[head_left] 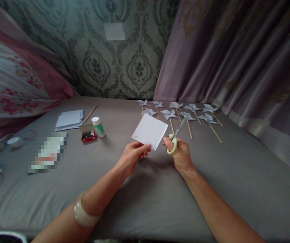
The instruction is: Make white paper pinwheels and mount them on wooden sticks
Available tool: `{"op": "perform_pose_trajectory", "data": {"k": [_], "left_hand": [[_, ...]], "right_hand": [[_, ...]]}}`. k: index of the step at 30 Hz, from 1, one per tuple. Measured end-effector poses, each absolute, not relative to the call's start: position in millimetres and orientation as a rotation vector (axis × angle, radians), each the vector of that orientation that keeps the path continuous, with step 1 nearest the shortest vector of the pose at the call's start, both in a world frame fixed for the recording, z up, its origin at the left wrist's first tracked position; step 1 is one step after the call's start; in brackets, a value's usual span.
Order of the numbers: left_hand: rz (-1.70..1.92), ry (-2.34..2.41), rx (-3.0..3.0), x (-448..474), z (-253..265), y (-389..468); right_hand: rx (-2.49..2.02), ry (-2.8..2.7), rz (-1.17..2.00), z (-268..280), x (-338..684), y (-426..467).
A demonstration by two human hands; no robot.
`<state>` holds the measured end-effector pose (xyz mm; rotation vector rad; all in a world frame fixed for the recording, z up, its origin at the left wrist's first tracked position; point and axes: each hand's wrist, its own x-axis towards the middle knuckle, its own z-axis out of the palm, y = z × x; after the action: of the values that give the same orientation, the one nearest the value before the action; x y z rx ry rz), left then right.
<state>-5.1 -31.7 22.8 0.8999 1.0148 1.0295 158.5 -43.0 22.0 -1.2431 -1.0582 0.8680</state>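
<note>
"Holding our white square (150,131) up over the grey cloth (124,206), we have it between the hands, nearer the left one. How are we gripping it?"

"With our left hand (136,153) we pinch it at the near corner, thumb on top and fingers curled beneath. The far corners hang free, in front of the pinwheels (207,118)."

"And our other side?"

"Our right hand (181,153) is closed around the pale green handles of the scissors (180,128). Their blades point up and away from us and look shut together. We can't tell which fingers go through the loops, nor whether our fingertips touch the square's edge or lie just beside it."

"How should we expect the square to handle?"

"Like paper, we'd judge: very light, fairly flat, easy to bend, quick to crease or tear. Dry paper shouldn't slip much, so we needn't squeeze; one corner under a light thumb is enough, though the far side may droop. The scissors seem stiff and smooth, and we'd hold them only by the handles."

"And the loose sheets?"

"We see a paper stack (69,118) well to our left, apart from both hands."
</note>
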Motion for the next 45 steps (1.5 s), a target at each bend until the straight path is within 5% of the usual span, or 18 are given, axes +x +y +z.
{"op": "perform_pose_trajectory", "data": {"k": [10, 45], "left_hand": [[1.332, 0.953, 0.741, -21.1, 36.8, -20.7], [1.260, 0.950, 0.739, -14.3, 37.4, -28.4]], "right_hand": [[-1.390, -1.546, 1.285, 27.6, 149.5, -58.4], [-1.460, -1.623, 1.315, 28.5, 146.0, -65.1]]}}
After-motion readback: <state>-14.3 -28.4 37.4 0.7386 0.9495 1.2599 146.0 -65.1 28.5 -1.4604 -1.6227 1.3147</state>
